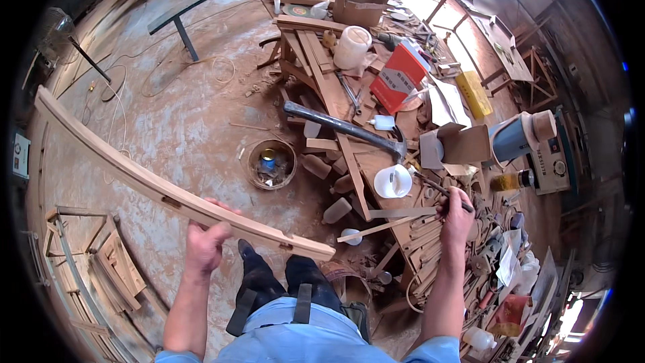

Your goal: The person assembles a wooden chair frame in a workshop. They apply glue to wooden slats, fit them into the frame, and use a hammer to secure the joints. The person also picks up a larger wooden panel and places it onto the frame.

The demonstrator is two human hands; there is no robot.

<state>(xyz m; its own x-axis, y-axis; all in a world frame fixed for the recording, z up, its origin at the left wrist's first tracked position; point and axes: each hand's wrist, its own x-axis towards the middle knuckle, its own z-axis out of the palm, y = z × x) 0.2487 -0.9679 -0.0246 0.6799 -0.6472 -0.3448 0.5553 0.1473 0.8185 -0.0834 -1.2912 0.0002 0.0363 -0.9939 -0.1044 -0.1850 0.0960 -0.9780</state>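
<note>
My left hand [207, 242] is closed round a long, slightly curved wooden rail [134, 165], which slants from the far left down to the front of my body. Slots are cut into the rail's side, and its near end hangs in the air short of the bench. Over the workbench's near part, my right hand [457, 212] grips a thin dark stick-like tool [433, 183]; its working tip is too small to make out. A flat strip [403, 213] reaches from the bench edge toward that hand. Just beyond stand a white cup [392, 182] and a claw hammer [342, 127].
The cluttered workbench [363, 161] holds a red and white box [400, 77], a white jug [352, 47], a cardboard box [361, 3] and several wood offcuts. On the floor sit a round bin [270, 163] and, at lower left, a wooden frame [77, 228]. Cords trail across the floor.
</note>
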